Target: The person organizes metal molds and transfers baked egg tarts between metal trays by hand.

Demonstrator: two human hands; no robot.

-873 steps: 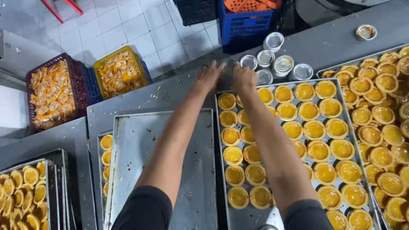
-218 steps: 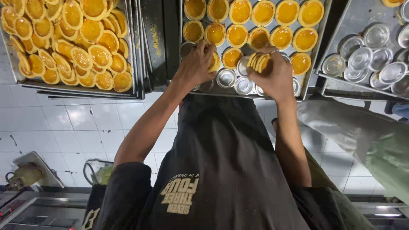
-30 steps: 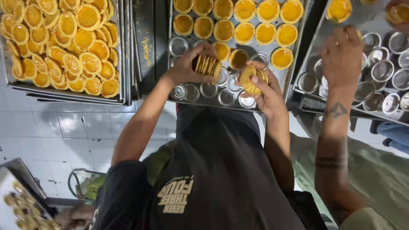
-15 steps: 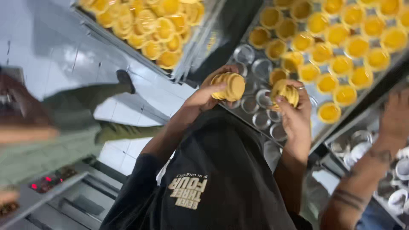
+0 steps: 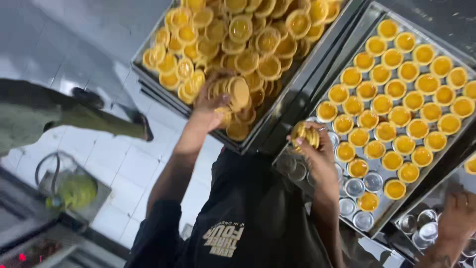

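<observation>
Over the tray of loose tarts, my left hand held a stack of egg tarts, fingers closed round it. My right hand was closed on a smaller stack at the near edge of the mould tray, beside several emptied tin moulds. Rows of filled tarts remained in that tray. Judged step: unmoulded tarts being moved across to the loose pile. Next move would call for setting the left stack down gently among the piled tarts, without crushing the shells. Another person's hand rested by the spare moulds, far right.
</observation>
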